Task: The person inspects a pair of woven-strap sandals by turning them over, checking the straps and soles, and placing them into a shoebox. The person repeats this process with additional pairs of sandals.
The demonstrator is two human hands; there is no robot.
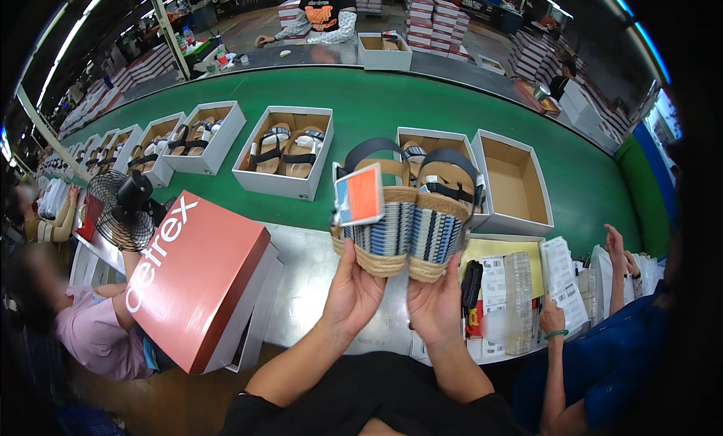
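My left hand holds one espadrille sandal by its toe end. In my right hand is the matching sandal, pressed side by side with it. Both have blue, white and black woven fronts, braided rope-like soles and dark straps, and they are raised with their toes toward me. An orange, white and blue hang tag hangs over the left sandal. Behind the pair stands an open white shoe box; the sandals partly hide its contents, where more footwear shows. Beside it, another open box shows its brown inside.
Open boxes of sandals line the green conveyor leftward. A red-lidded stack of boxes and a fan are left of me. At right, a co-worker's hand holds label sheets. Another person stands across the conveyor.
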